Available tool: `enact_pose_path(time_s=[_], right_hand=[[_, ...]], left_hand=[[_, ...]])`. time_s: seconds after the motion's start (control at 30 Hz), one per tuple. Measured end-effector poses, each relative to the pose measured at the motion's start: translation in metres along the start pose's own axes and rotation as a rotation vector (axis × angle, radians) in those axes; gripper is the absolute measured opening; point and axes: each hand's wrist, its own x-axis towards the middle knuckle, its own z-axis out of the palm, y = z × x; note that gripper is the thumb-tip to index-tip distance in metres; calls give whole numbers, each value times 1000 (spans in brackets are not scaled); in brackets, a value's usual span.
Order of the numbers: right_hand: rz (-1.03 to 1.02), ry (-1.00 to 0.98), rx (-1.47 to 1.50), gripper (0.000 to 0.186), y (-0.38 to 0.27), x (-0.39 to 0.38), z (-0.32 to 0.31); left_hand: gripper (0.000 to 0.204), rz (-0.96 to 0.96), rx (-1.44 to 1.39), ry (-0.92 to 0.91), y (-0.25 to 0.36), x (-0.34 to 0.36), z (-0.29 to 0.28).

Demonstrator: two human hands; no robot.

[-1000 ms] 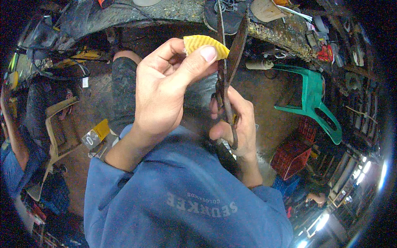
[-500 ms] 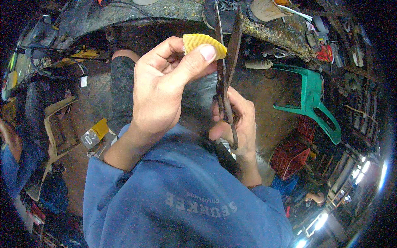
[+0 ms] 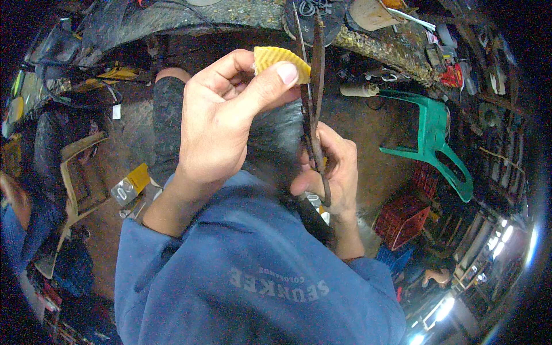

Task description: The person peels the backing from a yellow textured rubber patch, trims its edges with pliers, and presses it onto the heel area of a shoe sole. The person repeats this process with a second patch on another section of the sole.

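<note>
The left hand point(image 3: 215, 123) is pinching a yellow ribbed piece point(image 3: 275, 56) between its thumb and its bent fingers; this piece is having a curved far edge, and it is standing raised in the middle of the scene, above the person's lap; the thumb is pressing flat on its near side. The right hand point(image 3: 339, 169), lower and to the right, is curling around the handles of long dark scissors point(image 3: 316, 92); the blades are pointing to the far side and standing slightly apart; the right corner of the yellow ribbed piece is meeting the left blade, but I cannot tell if it is lying between the two blades. The person is wearing a blue shirt point(image 3: 253, 247); beyond the hands, a worn workbench point(image 3: 230, 20) is curving along the far side, and a dark shoe point(image 3: 336, 26) is resting there behind the blade tips. On the right, a green plastic chair point(image 3: 428, 126) is standing near a red crate point(image 3: 402, 221); on the left, a beige chair point(image 3: 68, 184) is standing, and another person's arm point(image 3: 16, 201) is showing at the edge.
</note>
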Motion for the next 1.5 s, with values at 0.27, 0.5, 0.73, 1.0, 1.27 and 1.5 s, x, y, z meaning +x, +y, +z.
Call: enact_pose_path(time_s=[0.27, 0.5, 0.73, 1.0, 1.27, 1.5], right_hand=[[22, -20, -7, 71, 1, 0, -4], [-14, -37, 21, 73, 8, 0, -10], [-5, -30, 51, 72, 13, -3, -12], [-38, -13, 4, 71, 16, -4, -15], [-30, 6, -43, 67, 14, -6, -18], [-42, 3, -32, 66, 18, -9, -23]], left_hand=[[15, 18, 38, -28, 0, 2, -2], [17, -3, 81, -50, 2, 3, -5], [18, -32, 109, -75, 5, 4, -6], [17, -53, 170, -105, 9, 9, -9], [19, -48, 230, -152, 10, 13, -12], [23, -57, 320, -165, 11, 17, -12]])
